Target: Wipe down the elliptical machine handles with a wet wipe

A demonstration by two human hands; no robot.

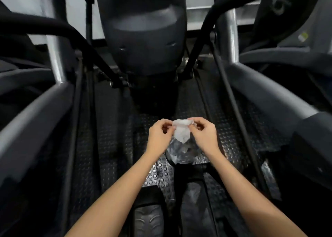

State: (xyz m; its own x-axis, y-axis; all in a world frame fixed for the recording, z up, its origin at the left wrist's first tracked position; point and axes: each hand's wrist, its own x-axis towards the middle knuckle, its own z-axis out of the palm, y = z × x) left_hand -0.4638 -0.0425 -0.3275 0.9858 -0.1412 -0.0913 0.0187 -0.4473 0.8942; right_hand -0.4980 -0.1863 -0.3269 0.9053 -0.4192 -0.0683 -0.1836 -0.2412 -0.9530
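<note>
A white wet wipe [181, 130] hangs crumpled between my two hands at the centre of the view. My left hand [159, 135] pinches its upper left corner and my right hand [203, 134] pinches its upper right corner. The elliptical's black left handle [59, 28] curves up at the upper left, well above and away from my hands. Its right handle [208, 21] rises at the upper right. Neither hand touches a handle.
The dark console housing [145, 39] stands straight ahead. Thick grey side rails run down the left [36, 111] and right [265, 93]. A clear plastic wrapper [179, 153] lies below my hands on the studded floor [161, 174]. A foot pedal [149, 220] shows at the bottom.
</note>
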